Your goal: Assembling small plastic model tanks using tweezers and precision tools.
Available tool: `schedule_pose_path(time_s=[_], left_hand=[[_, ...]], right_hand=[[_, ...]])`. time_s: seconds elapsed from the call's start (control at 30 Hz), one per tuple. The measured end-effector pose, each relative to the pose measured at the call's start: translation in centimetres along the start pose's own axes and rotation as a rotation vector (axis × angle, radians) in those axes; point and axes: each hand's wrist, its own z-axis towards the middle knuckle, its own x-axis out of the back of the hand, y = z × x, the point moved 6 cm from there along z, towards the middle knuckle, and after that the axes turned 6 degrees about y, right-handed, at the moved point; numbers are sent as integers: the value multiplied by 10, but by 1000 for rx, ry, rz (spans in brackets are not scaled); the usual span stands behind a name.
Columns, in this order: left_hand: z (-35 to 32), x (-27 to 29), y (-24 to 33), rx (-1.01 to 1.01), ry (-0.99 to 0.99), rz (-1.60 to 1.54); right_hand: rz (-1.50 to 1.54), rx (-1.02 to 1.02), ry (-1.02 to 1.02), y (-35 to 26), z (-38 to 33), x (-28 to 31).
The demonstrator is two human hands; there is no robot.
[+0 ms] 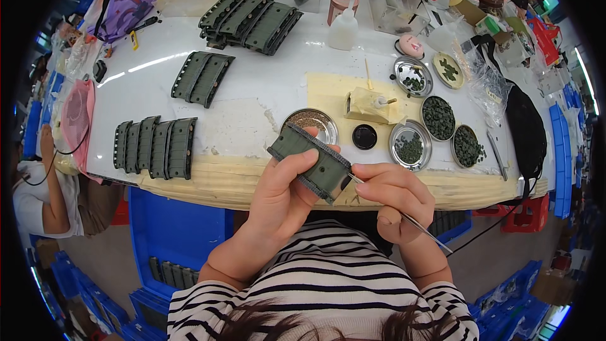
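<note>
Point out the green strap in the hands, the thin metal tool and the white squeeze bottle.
green strap (pixel 310 160), head view, middle of its ribbed face.
thin metal tool (pixel 424 231), head view, shaft below the right hand.
white squeeze bottle (pixel 343 29), head view, body.

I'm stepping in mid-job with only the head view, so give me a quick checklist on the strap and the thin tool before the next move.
1. Left hand grips the green strap: ok, thumb and fingers wrap it.
2. Right hand holds the thin metal tool: ok, pinched in the fingers.
3. Tool tip meets the strap's end: ok, though the exact contact spot cannot be told.
4. Small parts within reach: ok, metal dishes with dark bits sit on the table.
5. Black round cap near the work: ok.
6. More straps waiting: ok, the row lies at the left.
</note>
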Motion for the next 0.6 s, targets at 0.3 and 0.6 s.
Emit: schedule_pose_path(time_s=[0.3, 0.6], left_hand=[[-1, -1, 2, 9, -25, -40], [3, 0, 2, 74, -116, -109]], right_hand=[[2, 28, -24, -4, 2, -3], [13, 71, -24, -10, 0, -1]])
